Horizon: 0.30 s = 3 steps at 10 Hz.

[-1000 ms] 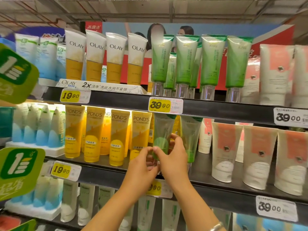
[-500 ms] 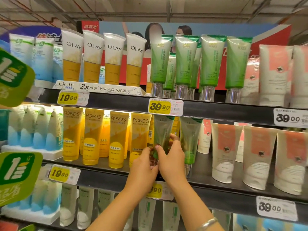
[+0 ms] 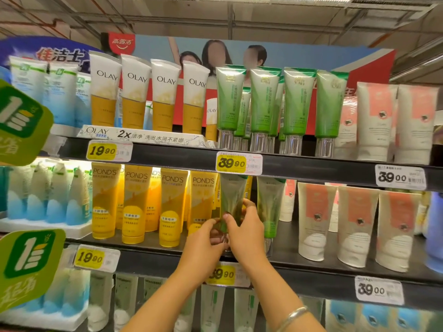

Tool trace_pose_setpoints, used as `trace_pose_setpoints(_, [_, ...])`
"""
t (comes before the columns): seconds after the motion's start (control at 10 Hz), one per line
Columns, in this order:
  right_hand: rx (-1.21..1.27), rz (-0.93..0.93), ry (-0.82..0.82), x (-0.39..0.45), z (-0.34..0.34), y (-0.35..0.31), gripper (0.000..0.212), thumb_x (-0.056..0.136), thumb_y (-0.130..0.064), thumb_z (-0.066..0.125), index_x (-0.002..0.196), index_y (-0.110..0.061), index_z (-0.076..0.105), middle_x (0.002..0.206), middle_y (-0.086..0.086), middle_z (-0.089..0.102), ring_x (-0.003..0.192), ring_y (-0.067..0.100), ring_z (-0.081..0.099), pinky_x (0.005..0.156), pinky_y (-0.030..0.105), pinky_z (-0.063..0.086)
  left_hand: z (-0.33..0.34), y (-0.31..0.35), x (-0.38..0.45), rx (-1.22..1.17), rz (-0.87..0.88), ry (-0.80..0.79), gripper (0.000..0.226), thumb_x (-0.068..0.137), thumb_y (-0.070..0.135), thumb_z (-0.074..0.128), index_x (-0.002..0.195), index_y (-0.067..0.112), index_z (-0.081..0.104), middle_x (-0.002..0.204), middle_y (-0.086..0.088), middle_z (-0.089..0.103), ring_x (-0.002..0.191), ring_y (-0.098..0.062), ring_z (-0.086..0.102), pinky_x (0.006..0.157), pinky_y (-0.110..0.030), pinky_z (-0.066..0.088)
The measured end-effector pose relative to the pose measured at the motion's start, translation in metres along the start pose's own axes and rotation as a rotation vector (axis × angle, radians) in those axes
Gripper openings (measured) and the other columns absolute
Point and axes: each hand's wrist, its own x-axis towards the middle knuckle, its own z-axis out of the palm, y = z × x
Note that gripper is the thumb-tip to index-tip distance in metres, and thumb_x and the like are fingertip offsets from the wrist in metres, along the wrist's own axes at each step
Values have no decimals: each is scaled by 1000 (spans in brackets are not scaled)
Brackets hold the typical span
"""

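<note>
Green tube (image 3: pixel 231 197) on shelf (image 3: pixel 153 258), left hand (image 3: pixel 203 244), right hand (image 3: pixel 247 232) both gripping its base

The lower part and cap of the green tube (image 3: pixel 231 197) are hidden behind the left hand (image 3: pixel 203 245) and right hand (image 3: pixel 247 233) gripping it, so whether it stands on the shelf (image 3: pixel 287 251) cannot be told; the wrists cover part of a yellow price tag (image 3: pixel 223 274). The faces on the far poster (image 3: pixel 311 56) are blurred. Green sale signs (image 3: pixel 26 267) at the left, a blue container (image 3: pixel 435 231) at the right and the near bottom-shelf tubes (image 3: pixel 211 305) are cut off by the picture's edges.
</note>
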Motion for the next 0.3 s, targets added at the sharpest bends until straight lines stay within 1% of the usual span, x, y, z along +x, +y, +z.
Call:
trace_pose_setpoints(0.1, [-13, 12, 5, -4, -1, -6, 53, 91, -22, 58, 138, -14, 35, 128, 6, 54, 119, 21, 50, 98, 40, 46, -7, 1, -1, 22, 15, -1, 56, 84, 8, 66, 135, 17, 45, 112, 2, 61, 96, -3, 60, 76, -13, 50])
trace_pose_setpoints(0.2, [-31, -25, 34, -9, -7, -10, 47, 92, -22, 57, 135, -14, 39, 126, 4, 52, 116, 20, 51, 97, 36, 45, -19, 7, -3, 16, 29, -5, 45, 84, 11, 67, 126, 18, 52, 101, 7, 60, 86, -2, 60, 68, -14, 49])
trace_pose_setpoints(0.3, [4, -57, 115, -17, -20, -17, 41, 93, -21, 56, 132, -19, 42, 118, -4, 52, 107, 14, 54, 89, 27, 47, -37, 17, -6, -42, 49, -39, 23, 83, 15, 67, 105, 23, 63, 91, 7, 64, 85, -10, 63, 80, -34, 56])
